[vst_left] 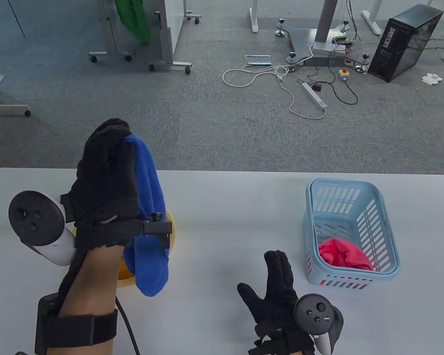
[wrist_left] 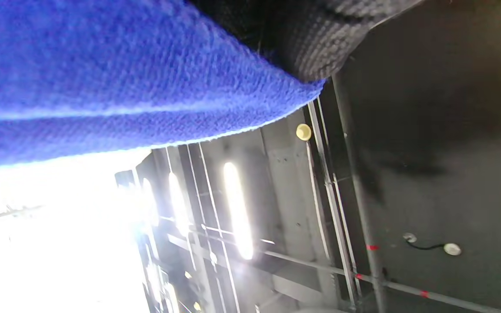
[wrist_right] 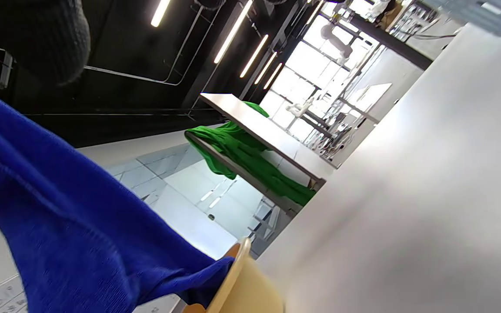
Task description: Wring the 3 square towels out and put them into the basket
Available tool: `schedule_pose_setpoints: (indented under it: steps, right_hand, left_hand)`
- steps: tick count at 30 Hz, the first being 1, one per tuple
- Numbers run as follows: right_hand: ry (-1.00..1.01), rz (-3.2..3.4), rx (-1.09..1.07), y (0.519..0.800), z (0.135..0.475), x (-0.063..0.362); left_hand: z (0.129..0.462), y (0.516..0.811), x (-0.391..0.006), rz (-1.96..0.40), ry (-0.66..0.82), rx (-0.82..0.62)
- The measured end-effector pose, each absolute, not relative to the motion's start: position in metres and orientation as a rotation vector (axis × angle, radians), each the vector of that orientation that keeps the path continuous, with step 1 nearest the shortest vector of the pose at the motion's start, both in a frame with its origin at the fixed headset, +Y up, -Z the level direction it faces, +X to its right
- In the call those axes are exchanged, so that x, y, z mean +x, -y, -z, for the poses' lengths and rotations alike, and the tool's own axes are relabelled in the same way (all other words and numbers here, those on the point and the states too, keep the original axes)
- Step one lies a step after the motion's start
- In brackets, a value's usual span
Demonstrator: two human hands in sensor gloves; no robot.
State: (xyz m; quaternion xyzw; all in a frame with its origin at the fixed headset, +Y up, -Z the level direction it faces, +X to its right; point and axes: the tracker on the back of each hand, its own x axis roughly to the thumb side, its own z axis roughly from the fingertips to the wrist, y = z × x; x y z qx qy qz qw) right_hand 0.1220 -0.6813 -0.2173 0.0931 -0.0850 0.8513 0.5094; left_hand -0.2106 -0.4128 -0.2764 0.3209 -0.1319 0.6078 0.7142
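My left hand (vst_left: pixel 109 162) is raised above the table's left side and grips the top of a blue towel (vst_left: pixel 150 218). The towel hangs down from it into a yellow bowl (vst_left: pixel 172 236). The left wrist view is filled by the blue towel (wrist_left: pixel 115 74) under a gloved finger (wrist_left: pixel 311 39). In the right wrist view the blue towel (wrist_right: pixel 68 230) drapes over the rim of the yellow bowl (wrist_right: pixel 244 278). My right hand (vst_left: pixel 277 281) lies flat and open on the table, holding nothing. A red towel (vst_left: pixel 344 255) lies bunched in the light blue basket (vst_left: pixel 346 185) at the right.
The white table (vst_left: pixel 229 207) runs across the lower half of the view. Beyond its far edge the carpet holds cables, a power strip (vst_left: pixel 314 96), a black computer tower (vst_left: pixel 405 42) and wheeled frames with a green cloth (vst_left: pixel 135 18).
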Motion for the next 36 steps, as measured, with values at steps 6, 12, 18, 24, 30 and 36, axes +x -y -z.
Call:
schedule_pose_setpoints:
  steps: [6,12,18,24,30,36]
  right_hand:
    - [0.196,-1.956,0.359,0.679,0.216,0.116]
    - [0.183,-1.929,0.460,0.679,0.215,0.103]
    - [0.223,-1.925,0.442,0.680,0.212,0.100]
    - [0.323,-1.878,0.350,0.684,0.213,0.106]
    - [0.333,-1.920,0.288,0.683,0.213,0.109]
    - [0.337,-1.891,0.267,0.686,0.216,0.116]
  left_hand:
    - [0.267,0.407,-0.166,-1.400,0.475,0.637]
    - [0.253,0.404,-0.122,-1.368,0.623,0.505]
    - [0.231,0.398,-0.079,-1.336,0.794,0.388]
    - [0.220,0.400,-0.061,-1.354,0.874,0.344]
    - [0.225,0.406,-0.071,-1.347,0.841,0.373]
    - [0.232,0.410,-0.089,-1.368,0.772,0.401]
